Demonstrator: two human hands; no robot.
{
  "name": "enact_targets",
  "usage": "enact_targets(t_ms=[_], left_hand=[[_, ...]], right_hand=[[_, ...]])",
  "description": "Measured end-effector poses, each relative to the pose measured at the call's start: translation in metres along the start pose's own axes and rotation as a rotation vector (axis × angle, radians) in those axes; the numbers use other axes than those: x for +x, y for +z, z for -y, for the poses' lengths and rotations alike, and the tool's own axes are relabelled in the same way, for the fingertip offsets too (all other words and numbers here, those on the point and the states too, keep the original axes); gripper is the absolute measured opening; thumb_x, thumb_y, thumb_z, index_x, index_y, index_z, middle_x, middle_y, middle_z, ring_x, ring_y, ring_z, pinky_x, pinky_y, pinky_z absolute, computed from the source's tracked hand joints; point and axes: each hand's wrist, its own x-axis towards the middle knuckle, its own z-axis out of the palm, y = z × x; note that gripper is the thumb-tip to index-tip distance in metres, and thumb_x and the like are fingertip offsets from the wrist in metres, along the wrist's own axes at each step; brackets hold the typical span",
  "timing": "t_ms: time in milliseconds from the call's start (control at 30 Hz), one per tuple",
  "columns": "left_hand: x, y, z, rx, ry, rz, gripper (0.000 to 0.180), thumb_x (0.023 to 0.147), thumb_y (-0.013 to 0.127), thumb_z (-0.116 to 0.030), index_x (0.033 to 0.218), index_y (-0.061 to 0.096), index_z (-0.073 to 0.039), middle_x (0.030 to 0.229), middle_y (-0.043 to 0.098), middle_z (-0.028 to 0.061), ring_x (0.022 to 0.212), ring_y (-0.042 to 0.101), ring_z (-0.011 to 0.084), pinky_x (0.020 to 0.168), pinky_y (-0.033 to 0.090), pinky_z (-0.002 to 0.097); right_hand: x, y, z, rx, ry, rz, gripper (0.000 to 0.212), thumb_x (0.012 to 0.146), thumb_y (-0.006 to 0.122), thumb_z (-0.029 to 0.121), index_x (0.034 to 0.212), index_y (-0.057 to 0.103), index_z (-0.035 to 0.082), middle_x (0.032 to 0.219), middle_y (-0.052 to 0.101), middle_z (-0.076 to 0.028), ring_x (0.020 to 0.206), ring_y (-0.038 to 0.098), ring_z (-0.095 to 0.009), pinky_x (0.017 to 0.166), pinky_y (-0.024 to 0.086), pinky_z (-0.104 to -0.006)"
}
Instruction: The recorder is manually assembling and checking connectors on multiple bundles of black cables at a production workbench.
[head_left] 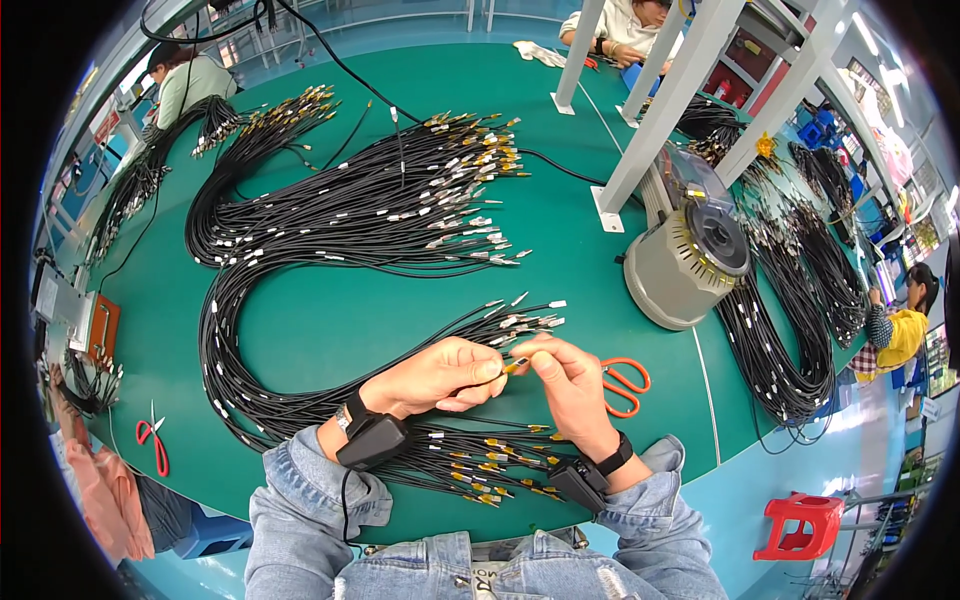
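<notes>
My left hand [452,375] is pinched on a thin cable end with a small yellow piece [516,366] on it. Meeting it from the other side, the fingertips of my right hand [570,385] are closed on the same cable end; the exact tip is hidden. Beneath and behind my hands curves a thick bundle of black cables [222,340] with white-tagged ends. More cable ends with yellow and white tags [495,457] lie below my wrists. Orange-handled scissors [625,388] rest just right of my right hand, their blades hidden.
A large cable bundle [350,205] spreads across the green table [420,300]. Red-handled scissors [158,440] lie at left. On the right stand a round grey machine [685,265] and white frame posts [650,120]. Further bundles [790,340] hang beyond. Several people work around; a red stool [800,527] stands on the floor.
</notes>
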Motion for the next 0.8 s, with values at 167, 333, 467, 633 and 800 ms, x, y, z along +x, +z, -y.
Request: enact_targets(t_ms=[167,333,467,633,800], left_hand=[[0.004,0.013,-0.002,0.112,0.005,-0.08,0.03,0.095,0.047,-0.027,0.083,0.055,-0.001,0.057,0.042,-0.0049,0.046,0.033,0.0023,0.042,0.027,0.0168],[0.015,0.015,0.01,0.136,0.18,-0.135,0.022,0.093,0.051,-0.022,0.089,0.056,-0.002,0.057,0.045,-0.0034,0.044,0.036,0.0039,0.04,0.027,0.0186],[0.018,0.023,0.019,0.413,0.344,-0.353,0.016,0.09,0.055,-0.019,0.091,0.06,-0.003,0.059,0.051,-0.0015,0.05,0.044,0.0032,0.043,0.031,0.0171],[0.021,0.027,0.027,0.837,0.434,-0.476,0.012,0.083,0.062,-0.015,0.085,0.062,-0.003,0.065,0.06,0.0048,0.055,0.054,0.0125,0.049,0.041,0.0233],[0.02,0.032,0.024,1.209,0.557,-0.326,0.012,0.078,0.065,-0.013,0.082,0.063,-0.002,0.079,0.064,0.0089,0.071,0.059,0.024,0.062,0.046,0.0329]], right_hand=[[0.001,-0.003,0.002,-0.074,-0.089,-0.03,0.012,0.087,0.057,0.007,0.09,0.062,-0.003,0.086,0.058,-0.007,0.08,0.052,-0.014,0.072,0.043,-0.0263],[0.003,-0.013,-0.006,-0.128,-0.139,0.012,0.011,0.087,0.055,0.005,0.089,0.062,-0.003,0.086,0.057,-0.006,0.081,0.051,-0.013,0.073,0.042,-0.026],[0.002,-0.013,-0.002,-0.131,-0.144,0.01,0.011,0.087,0.056,0.005,0.089,0.062,-0.003,0.085,0.057,-0.006,0.08,0.052,-0.013,0.073,0.042,-0.0252],[0.007,-0.022,0.007,-0.23,-0.102,-0.016,0.012,0.087,0.056,0.008,0.09,0.063,-0.001,0.084,0.056,-0.004,0.078,0.052,-0.011,0.073,0.042,-0.0242],[0.004,-0.086,0.063,-0.314,-0.255,-0.667,0.016,0.087,0.058,0.015,0.094,0.063,0.001,0.08,0.056,0.001,0.071,0.047,-0.006,0.064,0.038,-0.0209]])
